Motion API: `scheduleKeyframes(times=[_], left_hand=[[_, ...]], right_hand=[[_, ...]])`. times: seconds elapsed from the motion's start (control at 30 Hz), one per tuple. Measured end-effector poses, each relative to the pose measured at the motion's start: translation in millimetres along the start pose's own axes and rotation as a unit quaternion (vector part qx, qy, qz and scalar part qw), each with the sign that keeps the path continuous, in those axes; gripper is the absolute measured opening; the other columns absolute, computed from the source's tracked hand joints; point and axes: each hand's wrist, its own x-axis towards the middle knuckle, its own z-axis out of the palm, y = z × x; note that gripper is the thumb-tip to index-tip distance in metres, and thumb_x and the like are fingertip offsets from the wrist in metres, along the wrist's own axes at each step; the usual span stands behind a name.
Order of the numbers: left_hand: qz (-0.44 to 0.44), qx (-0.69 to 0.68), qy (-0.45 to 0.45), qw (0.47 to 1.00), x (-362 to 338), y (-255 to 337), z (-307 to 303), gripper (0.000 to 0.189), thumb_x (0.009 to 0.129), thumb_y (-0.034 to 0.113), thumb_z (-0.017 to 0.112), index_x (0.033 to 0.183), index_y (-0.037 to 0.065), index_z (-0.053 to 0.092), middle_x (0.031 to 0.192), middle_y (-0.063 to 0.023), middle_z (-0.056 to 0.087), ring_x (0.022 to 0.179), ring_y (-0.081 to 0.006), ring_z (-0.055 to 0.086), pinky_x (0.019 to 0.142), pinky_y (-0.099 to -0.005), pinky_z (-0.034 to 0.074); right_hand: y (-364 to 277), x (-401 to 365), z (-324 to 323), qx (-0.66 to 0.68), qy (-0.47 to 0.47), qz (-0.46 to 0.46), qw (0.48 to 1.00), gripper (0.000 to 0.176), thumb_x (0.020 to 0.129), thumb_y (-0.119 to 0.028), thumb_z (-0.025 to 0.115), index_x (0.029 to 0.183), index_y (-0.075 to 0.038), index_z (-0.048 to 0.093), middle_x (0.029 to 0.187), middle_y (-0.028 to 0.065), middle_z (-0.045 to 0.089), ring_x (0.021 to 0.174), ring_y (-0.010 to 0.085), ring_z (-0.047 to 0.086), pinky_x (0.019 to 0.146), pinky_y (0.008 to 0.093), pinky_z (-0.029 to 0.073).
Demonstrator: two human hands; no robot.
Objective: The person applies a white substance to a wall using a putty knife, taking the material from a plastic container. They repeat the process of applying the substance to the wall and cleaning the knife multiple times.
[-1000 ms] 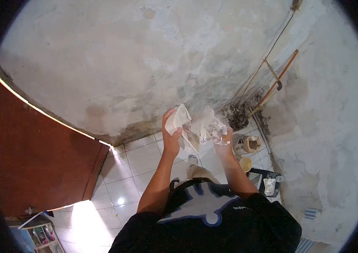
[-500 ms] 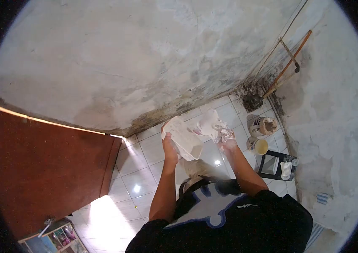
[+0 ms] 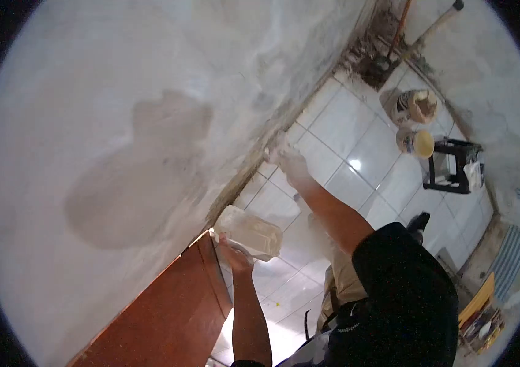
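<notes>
In my left hand [image 3: 233, 255] is a white rectangular plastic tub [image 3: 252, 231], gripped by its near side, with fingers curled round it beside the door's corner. My right hand [image 3: 293, 164], coated in white, reaches out to the lower part of the plastered wall [image 3: 223, 98]. Its fingers are bent at the wall and blurred by motion. Whitish stuff shows around the fingertips, but I cannot tell what they hold. Patchy grey and white plaster covers the wall, darker along its foot.
A brown door [image 3: 168, 306] lies below the wall. White floor tiles [image 3: 358, 147] stretch to the right, with an open sack-like container [image 3: 422, 105], a yellowish bucket [image 3: 422, 144] and a black stool [image 3: 452, 168]. Long-handled tools [image 3: 428, 30] lean in the far corner.
The view has turned and come closer to the wall. My right hand has gone from beside the tub to the wall; the white crumpled thing in it no longer shows clearly. The tub stays in my left hand.
</notes>
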Motion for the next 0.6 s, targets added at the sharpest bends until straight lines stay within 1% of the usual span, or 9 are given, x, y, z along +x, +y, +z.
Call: scheduleKeyframes(times=[0.07,0.1,0.13,0.23,0.37,0.4,0.43,0.53,0.6], left_hand=[[-0.012,0.024,0.031,0.999,6.7,3.0,1.8,0.063,0.091,0.049,0.044,0.135,0.005,0.040,0.133,-0.0118,0.046,0.122,-0.0284,0.045,0.105,-0.0400,0.033],[-0.026,0.004,0.013,1.000,11.3,1.2,-5.6,0.064,0.091,0.050,0.044,0.135,0.005,0.039,0.134,-0.0119,0.045,0.123,-0.0282,0.044,0.105,-0.0401,0.032],[-0.037,-0.018,-0.004,0.999,16.4,0.8,-13.7,0.065,0.090,0.051,0.044,0.136,0.005,0.039,0.134,-0.0119,0.044,0.124,-0.0280,0.042,0.105,-0.0402,0.032],[-0.041,-0.032,-0.003,0.999,16.7,-5.6,-33.6,0.066,0.091,0.052,0.044,0.137,0.005,0.037,0.136,-0.0118,0.042,0.127,-0.0281,0.039,0.107,-0.0407,0.030],[-0.027,-0.054,-0.012,0.998,10.5,-13.9,-62.5,0.067,0.091,0.052,0.044,0.138,0.006,0.036,0.137,-0.0117,0.042,0.128,-0.0282,0.038,0.107,-0.0410,0.029],[-0.044,-0.059,-0.002,0.997,7.9,-16.1,-69.9,0.066,0.091,0.052,0.043,0.138,0.006,0.036,0.138,-0.0117,0.041,0.128,-0.0283,0.038,0.108,-0.0411,0.029],[-0.061,-0.063,0.005,0.996,7.1,-19.0,-74.2,0.066,0.091,0.052,0.043,0.139,0.007,0.036,0.138,-0.0116,0.041,0.128,-0.0283,0.038,0.108,-0.0412,0.029],[-0.060,-0.034,0.019,0.997,0.1,-23.6,-79.7,0.065,0.092,0.051,0.043,0.138,0.007,0.037,0.137,-0.0121,0.041,0.128,-0.0280,0.038,0.108,-0.0412,0.029],[-0.044,-0.031,-0.015,0.998,0.8,-21.5,-71.8,0.065,0.091,0.051,0.043,0.138,0.006,0.037,0.137,-0.0118,0.042,0.128,-0.0277,0.038,0.108,-0.0411,0.029]], right_hand=[[-18.0,12.3,15.5,-0.134,0.021,-0.068,0.988,0.046,0.095,-0.014,0.051,0.137,-0.001,0.041,0.126,0.0105,0.056,0.117,0.0247,0.054,0.099,0.0387,0.044],[-11.7,23.6,24.6,0.062,0.070,0.067,0.993,0.046,0.094,-0.014,0.053,0.137,-0.001,0.042,0.128,0.0102,0.055,0.117,0.0244,0.054,0.099,0.0395,0.045],[1.7,33.0,32.0,0.257,0.117,0.195,0.939,0.046,0.093,-0.014,0.055,0.136,-0.002,0.043,0.129,0.0099,0.054,0.117,0.0241,0.055,0.099,0.0402,0.046],[27.1,43.6,47.7,0.337,0.050,0.148,0.929,0.046,0.092,-0.013,0.056,0.135,-0.002,0.045,0.129,0.0091,0.054,0.114,0.0237,0.057,0.098,0.0399,0.048],[-11.7,36.3,61.6,0.389,0.063,0.149,0.907,0.041,0.091,-0.009,0.056,0.131,-0.005,0.050,0.122,0.0067,0.058,0.106,0.0199,0.059,0.091,0.0354,0.051],[8.7,31.1,69.6,0.390,0.058,0.150,0.907,0.041,0.091,-0.009,0.056,0.131,-0.005,0.050,0.122,0.0067,0.058,0.106,0.0199,0.059,0.091,0.0354,0.051],[45.4,22.8,79.7,0.374,0.107,0.115,0.914,0.037,0.090,-0.006,0.056,0.127,-0.005,0.052,0.119,0.0059,0.059,0.104,0.0180,0.060,0.088,0.0326,0.051],[5.1,-16.3,108.3,0.370,0.164,0.125,0.906,0.030,0.087,0.002,0.057,0.116,-0.005,0.056,0.112,0.0048,0.060,0.099,0.0134,0.061,0.081,0.0264,0.049],[-17.5,-34.4,108.7,0.302,0.068,0.115,0.944,0.037,0.086,0.001,0.058,0.122,-0.003,0.050,0.113,0.0067,0.059,0.089,0.0113,0.060,0.075,0.0238,0.048]])
